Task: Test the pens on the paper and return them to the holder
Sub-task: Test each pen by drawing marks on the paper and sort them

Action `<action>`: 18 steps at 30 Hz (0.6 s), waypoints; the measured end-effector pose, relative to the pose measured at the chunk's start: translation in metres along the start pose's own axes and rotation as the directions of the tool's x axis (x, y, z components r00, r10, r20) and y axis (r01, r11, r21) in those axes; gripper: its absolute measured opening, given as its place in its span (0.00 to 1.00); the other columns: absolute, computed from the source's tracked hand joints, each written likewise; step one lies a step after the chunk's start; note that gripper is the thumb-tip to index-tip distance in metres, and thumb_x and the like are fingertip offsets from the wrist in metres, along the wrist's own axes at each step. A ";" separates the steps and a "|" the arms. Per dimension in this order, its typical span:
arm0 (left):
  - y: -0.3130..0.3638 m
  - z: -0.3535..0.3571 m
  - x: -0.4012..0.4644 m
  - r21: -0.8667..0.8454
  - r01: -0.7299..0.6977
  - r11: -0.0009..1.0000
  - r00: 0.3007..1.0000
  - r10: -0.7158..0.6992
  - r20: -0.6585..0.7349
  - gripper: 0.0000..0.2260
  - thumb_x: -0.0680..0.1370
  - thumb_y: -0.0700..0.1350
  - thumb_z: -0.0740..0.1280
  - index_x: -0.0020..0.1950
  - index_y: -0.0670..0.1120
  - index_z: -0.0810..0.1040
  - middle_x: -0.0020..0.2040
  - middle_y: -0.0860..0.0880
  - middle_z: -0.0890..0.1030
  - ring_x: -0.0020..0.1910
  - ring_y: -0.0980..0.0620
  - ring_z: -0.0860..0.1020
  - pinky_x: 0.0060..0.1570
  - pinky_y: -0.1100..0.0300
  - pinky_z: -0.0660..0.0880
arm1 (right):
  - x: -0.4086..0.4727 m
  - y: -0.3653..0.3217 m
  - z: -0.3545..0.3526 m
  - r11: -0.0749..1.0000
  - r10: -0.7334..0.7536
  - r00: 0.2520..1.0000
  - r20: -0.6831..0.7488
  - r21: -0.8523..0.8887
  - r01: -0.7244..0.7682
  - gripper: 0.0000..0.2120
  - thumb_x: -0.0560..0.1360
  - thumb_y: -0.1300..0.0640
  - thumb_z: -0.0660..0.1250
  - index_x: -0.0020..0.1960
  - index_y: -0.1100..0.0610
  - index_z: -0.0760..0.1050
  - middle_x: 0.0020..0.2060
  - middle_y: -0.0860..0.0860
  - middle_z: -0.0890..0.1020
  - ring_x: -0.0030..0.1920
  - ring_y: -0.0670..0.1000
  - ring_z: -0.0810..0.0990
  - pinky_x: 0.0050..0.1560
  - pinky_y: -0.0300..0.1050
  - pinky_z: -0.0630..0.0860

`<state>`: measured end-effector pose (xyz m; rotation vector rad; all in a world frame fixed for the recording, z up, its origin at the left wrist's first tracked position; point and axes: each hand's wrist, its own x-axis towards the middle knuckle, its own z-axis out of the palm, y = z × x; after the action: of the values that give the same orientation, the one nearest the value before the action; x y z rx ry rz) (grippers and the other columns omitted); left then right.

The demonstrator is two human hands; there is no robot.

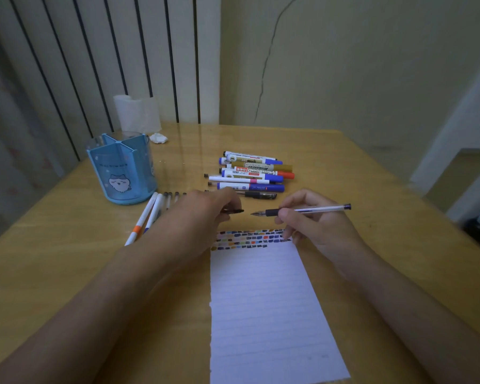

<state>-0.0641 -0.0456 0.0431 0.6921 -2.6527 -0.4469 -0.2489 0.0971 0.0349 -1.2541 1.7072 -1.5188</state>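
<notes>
Clear pen (305,210) pinched in right hand (302,217), tip leftward above paper (266,306). Cap (234,210) gripped by curled left hand (205,209), just beside tip. Markers (252,170) beyond; blue holder (122,170) far left on table (372,189).

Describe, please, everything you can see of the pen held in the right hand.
The pen is a slim clear-barrelled stick with a black rubbery sleeve near its point and a dark end plug. It is uncapped, lying nearly level above the table, tip pointing left just beyond the paper's far edge. The right hand pinches it behind the sleeve; nothing else touches it.
</notes>
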 end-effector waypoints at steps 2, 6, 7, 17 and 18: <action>0.002 -0.002 -0.001 -0.006 -0.067 0.998 0.997 0.067 -0.040 0.11 0.81 0.39 0.65 0.58 0.53 0.78 0.54 0.54 0.81 0.50 0.56 0.78 0.43 0.65 0.74 | 0.000 -0.001 0.000 1.000 -0.009 1.000 0.019 0.014 0.009 0.03 0.76 0.63 0.71 0.50 0.59 0.79 0.35 0.51 0.83 0.34 0.49 0.81 0.34 0.40 0.78; 0.004 -0.004 -0.002 0.019 -0.078 0.997 0.997 0.078 -0.014 0.11 0.81 0.40 0.64 0.59 0.54 0.78 0.53 0.54 0.82 0.50 0.56 0.78 0.42 0.67 0.73 | 0.000 -0.004 0.001 0.993 0.047 0.998 0.032 0.108 -0.050 0.07 0.80 0.65 0.64 0.51 0.59 0.81 0.36 0.51 0.83 0.35 0.49 0.82 0.35 0.39 0.78; 0.005 -0.003 -0.002 0.019 -0.056 0.998 0.998 0.056 0.002 0.12 0.81 0.40 0.64 0.60 0.54 0.77 0.54 0.55 0.82 0.50 0.56 0.79 0.42 0.68 0.73 | 0.000 -0.005 0.001 0.989 0.068 0.997 0.035 0.129 -0.072 0.10 0.81 0.64 0.62 0.51 0.58 0.81 0.37 0.52 0.84 0.36 0.49 0.82 0.35 0.39 0.78; 0.009 -0.006 -0.004 0.026 -0.040 0.999 0.999 0.040 0.007 0.11 0.80 0.41 0.66 0.60 0.53 0.79 0.54 0.55 0.83 0.50 0.57 0.79 0.48 0.61 0.78 | -0.001 -0.008 0.002 0.989 0.078 0.996 0.035 0.125 -0.082 0.05 0.81 0.63 0.64 0.50 0.59 0.78 0.41 0.55 0.86 0.36 0.49 0.82 0.36 0.39 0.78; 0.010 -0.006 -0.004 0.032 -0.049 0.998 0.999 0.049 0.008 0.11 0.80 0.41 0.66 0.60 0.53 0.79 0.54 0.55 0.83 0.50 0.57 0.79 0.48 0.60 0.77 | -0.001 -0.008 0.003 0.990 0.074 0.996 0.041 0.114 -0.078 0.05 0.80 0.63 0.64 0.51 0.59 0.79 0.42 0.55 0.86 0.36 0.49 0.82 0.36 0.39 0.78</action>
<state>-0.0621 -0.0364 0.0513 0.6349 -2.6832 -0.3944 -0.2440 0.0977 0.0412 -1.1381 1.6018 -1.5177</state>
